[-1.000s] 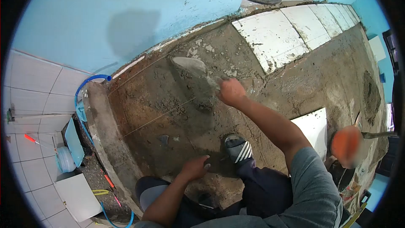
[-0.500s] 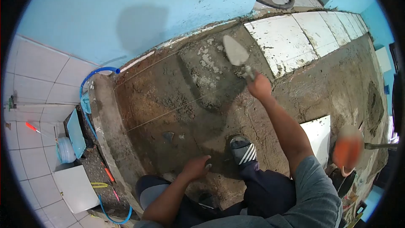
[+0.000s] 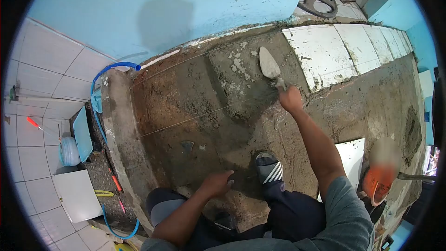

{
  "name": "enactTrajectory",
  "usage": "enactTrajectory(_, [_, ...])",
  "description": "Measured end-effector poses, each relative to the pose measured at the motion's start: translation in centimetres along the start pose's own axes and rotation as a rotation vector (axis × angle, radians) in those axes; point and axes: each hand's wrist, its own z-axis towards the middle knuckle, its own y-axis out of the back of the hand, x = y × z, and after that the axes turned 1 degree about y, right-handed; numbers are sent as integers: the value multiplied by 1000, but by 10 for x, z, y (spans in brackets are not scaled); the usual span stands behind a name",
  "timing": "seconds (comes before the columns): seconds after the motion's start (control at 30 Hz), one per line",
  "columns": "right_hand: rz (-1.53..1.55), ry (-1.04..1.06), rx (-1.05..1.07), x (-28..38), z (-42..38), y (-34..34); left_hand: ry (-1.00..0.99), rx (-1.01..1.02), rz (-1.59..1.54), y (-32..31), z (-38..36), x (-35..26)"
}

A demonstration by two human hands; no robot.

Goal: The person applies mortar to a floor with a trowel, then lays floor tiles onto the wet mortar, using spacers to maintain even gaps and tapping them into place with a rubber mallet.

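My right hand (image 3: 291,98) is wrapped round the handle of a pointed trowel (image 3: 269,63). The trowel's grey blade lies flat over a bed of wet mortar (image 3: 237,72), its tip toward the blue wall. Just right of the blade begins a row of white tiles (image 3: 320,56) with mortar spatters. My left hand (image 3: 216,185) is held near my knee with its fingers curled; whether something is in them is hidden. Thin strings (image 3: 186,119) run across the mortar bed.
A loose white tile (image 3: 349,158) and an orange bucket (image 3: 377,183) are to my right. Along the left runs a raised concrete edge (image 3: 121,125), with a blue hose (image 3: 109,67) beyond it. A blue wall (image 3: 107,23) rises in front. A small dark shard (image 3: 187,146) lies on the floor.
The whole view has shifted and tilted slightly. My right hand and the trowel have moved only a little against the mortar bed. My left hand stays near my knee.
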Motion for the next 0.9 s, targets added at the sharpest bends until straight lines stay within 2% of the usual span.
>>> enactTrajectory(0.07, [27,56,-31,6,-4,0,71,104,-7,6,0,-6])
enactTrajectory(0.4, [-17,199,139,51,-43,-47,36,63,-33,1,2,-7])
enactTrajectory(0.5, [-56,316,248,61,-55,-29,77,115,-22,10,2,-13])
enactTrajectory(0.57, [78,259,197,70,-46,-12,122,127,-24,10,0,-12])
enactTrajectory(0.67, [165,232,52,52,1,-15,20,-30,0,-3,-1,2])
enactTrajectory(0.73, [87,240,24,38,24,-27,14,-43,-16,-9,-1,10])
enactTrajectory(0.9, [25,340,145,58,-25,-53,10,-69,-5,-2,-3,3])
